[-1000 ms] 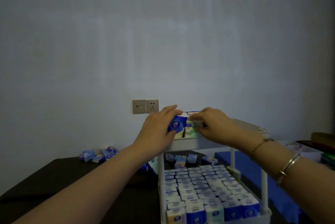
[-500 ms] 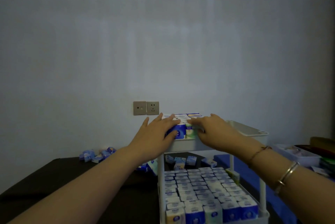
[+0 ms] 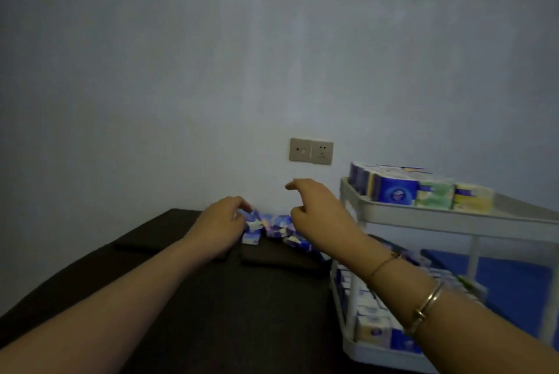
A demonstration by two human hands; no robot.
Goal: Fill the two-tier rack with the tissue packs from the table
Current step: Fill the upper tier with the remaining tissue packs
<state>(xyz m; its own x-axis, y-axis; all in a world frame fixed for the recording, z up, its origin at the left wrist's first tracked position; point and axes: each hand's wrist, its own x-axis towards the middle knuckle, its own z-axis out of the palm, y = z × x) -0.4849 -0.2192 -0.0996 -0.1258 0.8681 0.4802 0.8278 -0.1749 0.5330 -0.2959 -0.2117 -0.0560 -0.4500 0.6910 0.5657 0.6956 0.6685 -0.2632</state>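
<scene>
At frame centre, the left hand [image 3: 222, 224] is touching the small blue-and-white plastic-wrapped tissue packs [image 3: 273, 227] on the dark table [image 3: 211, 307], its grip unclear, while the right hand [image 3: 317, 213] is hovering loosely curled and empty; the packs are probably light and squashy, best pinched across their sides.

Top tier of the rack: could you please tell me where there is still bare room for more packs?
The top tier is bare right of and nearer than the row of packs at its far-left corner. The lower tier looks packed. The table is bare nearer than the loose packs.
</scene>
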